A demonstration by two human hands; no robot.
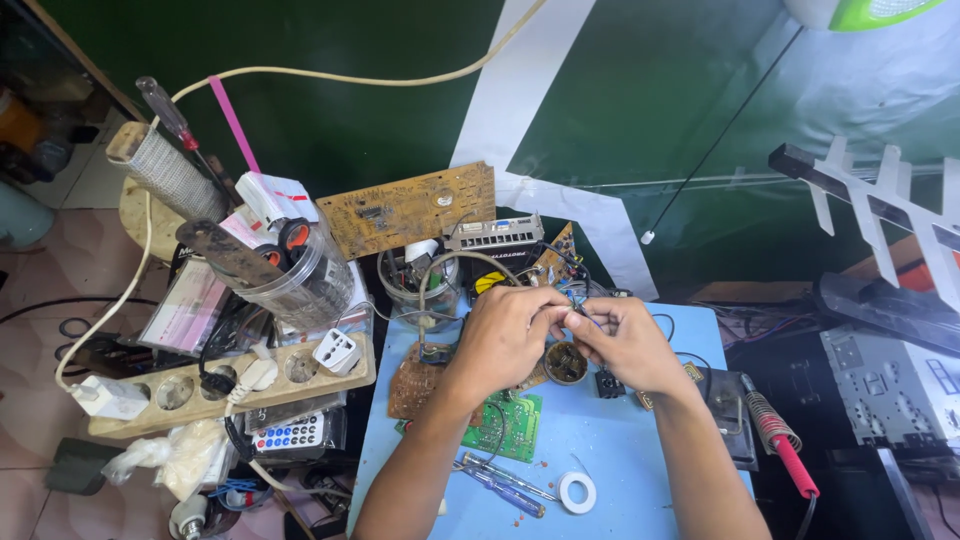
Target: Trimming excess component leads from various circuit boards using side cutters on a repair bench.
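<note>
**Thin wire, pinched between both hands**

My left hand [505, 335] and right hand [625, 340] meet above the light blue table [600, 440]; fingers of both closed on a thin blue insulated wire [580, 312]; I judge it light, limp, easily kinked; best pinched near its end; green circuit board [505, 425] lies at seven o'clock.

A dark green wall [330, 110] crossed by a broad white stripe [510, 100] fills the back of the scene, and a lamp with a green and white shade [860, 12] hangs at the upper right corner. A small light blue table [610, 450] stands in front of that wall, with a pinkish tiled floor [45, 270] showing past its left edge and dark cables lying across the tiles. Beyond the table's right edge sit dark metal equipment cases [890, 380], with a grey and white aerial [880, 200] above them.
</note>
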